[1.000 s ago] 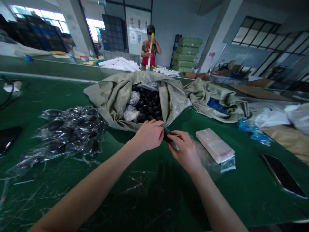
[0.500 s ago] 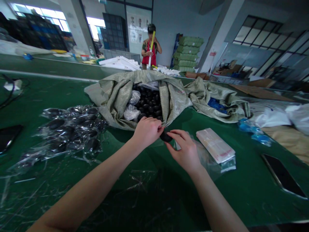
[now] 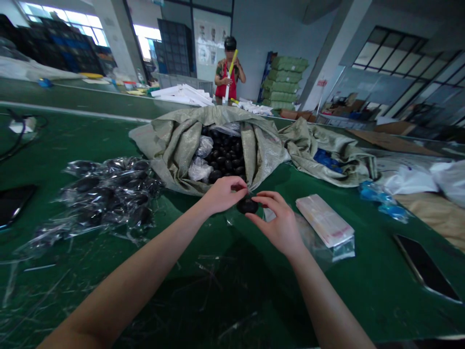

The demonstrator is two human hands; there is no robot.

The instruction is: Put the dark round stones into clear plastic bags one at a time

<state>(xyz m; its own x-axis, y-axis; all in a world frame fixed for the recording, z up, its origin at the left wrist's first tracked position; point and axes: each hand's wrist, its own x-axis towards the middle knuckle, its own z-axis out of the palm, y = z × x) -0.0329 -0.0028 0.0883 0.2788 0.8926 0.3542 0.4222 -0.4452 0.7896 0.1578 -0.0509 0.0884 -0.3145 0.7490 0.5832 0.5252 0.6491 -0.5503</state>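
A smooth black egg-shaped object (image 3: 248,205) is between my hands in front of the sack. My right hand (image 3: 279,219) grips it from the right, thumb below and fingertips above. My left hand (image 3: 228,192) is closed in a pinch at its upper left; what its fingertips hold, perhaps clear film, is too small to tell. Behind them lies an open woven sack (image 3: 174,160) full of black egg-shaped pieces (image 3: 224,157). To the left is a heap of similar black pieces in clear bags (image 3: 109,194). Beside my right hand rests a stack of clear plastic bags (image 3: 324,220).
Phones lie at the right (image 3: 426,266) and the left edge (image 3: 14,203) of the green table (image 3: 163,300). A second woven sack (image 3: 301,140) holds something blue. Plastic scraps litter the front. Across the table stands a person (image 3: 225,82) holding a white and yellow strip.
My left hand has opened its pinch a little and shifted slightly left of the black object. More of that object now shows, and it sits slightly further left. The view has shifted slightly.
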